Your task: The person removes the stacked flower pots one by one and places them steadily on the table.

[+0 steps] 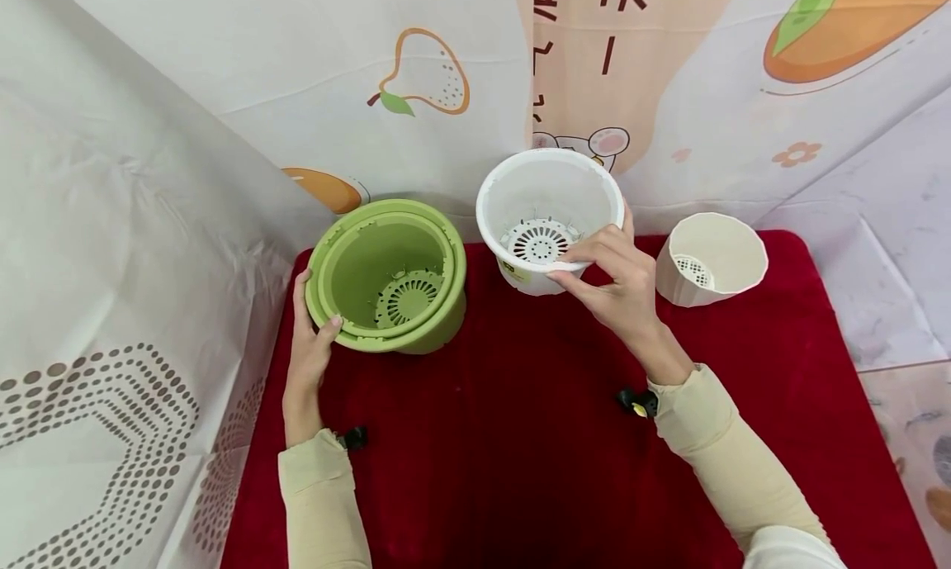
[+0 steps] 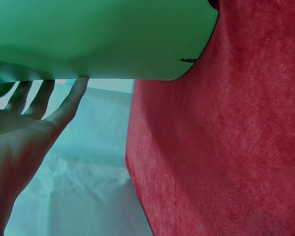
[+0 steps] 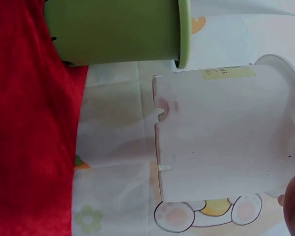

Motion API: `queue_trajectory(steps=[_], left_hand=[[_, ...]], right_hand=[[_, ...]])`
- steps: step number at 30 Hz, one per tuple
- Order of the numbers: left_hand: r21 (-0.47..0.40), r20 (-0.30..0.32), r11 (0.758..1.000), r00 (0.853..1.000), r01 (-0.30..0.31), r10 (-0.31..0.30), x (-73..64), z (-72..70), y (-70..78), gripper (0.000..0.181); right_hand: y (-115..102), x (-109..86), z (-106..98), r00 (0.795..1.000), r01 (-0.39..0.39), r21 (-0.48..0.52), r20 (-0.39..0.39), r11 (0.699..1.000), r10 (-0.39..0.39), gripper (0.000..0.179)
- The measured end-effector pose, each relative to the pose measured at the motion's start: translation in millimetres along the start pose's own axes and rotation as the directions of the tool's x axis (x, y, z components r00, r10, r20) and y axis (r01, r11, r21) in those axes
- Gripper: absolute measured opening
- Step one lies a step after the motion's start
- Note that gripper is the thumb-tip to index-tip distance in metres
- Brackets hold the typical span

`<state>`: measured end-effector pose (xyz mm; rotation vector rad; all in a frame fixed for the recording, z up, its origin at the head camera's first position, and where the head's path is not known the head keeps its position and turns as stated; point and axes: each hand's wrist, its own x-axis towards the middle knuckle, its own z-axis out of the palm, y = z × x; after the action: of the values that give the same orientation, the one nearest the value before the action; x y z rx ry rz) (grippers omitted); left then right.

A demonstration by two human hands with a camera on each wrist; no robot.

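Note:
At the left of the head view, a green flowerpot (image 1: 438, 334) has a second green rim inside it, like nested pots. My left hand (image 1: 308, 362) grips its near-left side, thumb over the rim. In the left wrist view, its fingers (image 2: 71, 101) lie against the green wall. My right hand (image 1: 624, 280) pinches the near-right rim of a white flowerpot (image 1: 535, 282), thumb outside and fingers over the inside. In the right wrist view this white pot (image 3: 221, 137) hangs above the red cloth, a yellowish label on its wall. Both pots show slotted bottoms.
A cream faceted pot (image 1: 683, 292) with a perforated bottom stands right of my right hand. Red cloth (image 1: 505, 437) covers the table. Printed white curtains (image 1: 297, 82) hang behind and at the left, close to the pots.

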<state>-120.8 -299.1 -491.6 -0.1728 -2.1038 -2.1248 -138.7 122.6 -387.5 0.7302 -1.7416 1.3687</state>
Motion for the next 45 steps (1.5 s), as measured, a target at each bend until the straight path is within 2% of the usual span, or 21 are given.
queue_trajectory(steps=[11, 20, 27, 45], left_hand=[[0.015, -0.011, 1.0, 1.0, 0.01, -0.01, 0.5, 0.4, -0.2, 0.081], [0.011, -0.01, 0.999, 1.0, 0.03, -0.03, -0.7, 0.6, 0.7, 0.081], [0.01, -0.002, 1.0, 1.0, 0.025, -0.025, 0.3, 0.3, 1.0, 0.081], [0.016, -0.014, 0.999, 0.999, 0.042, -0.042, -0.6, 0.4, 1.1, 0.082]], right_hand=[[10.0, -19.1, -17.6, 1.0, -0.022, -0.052, 0.012, 0.998, 0.023, 0.045], [24.1, -33.4, -34.5, 0.997, -0.076, -0.109, -0.008, 0.991, 0.075, 0.045], [31.2, -43.5, -46.5, 0.991, -0.136, -0.14, -0.016, 0.981, 0.135, 0.026], [38.7, -56.4, -62.0, 0.983, -0.182, -0.172, -0.067, 0.968, 0.172, 0.023]])
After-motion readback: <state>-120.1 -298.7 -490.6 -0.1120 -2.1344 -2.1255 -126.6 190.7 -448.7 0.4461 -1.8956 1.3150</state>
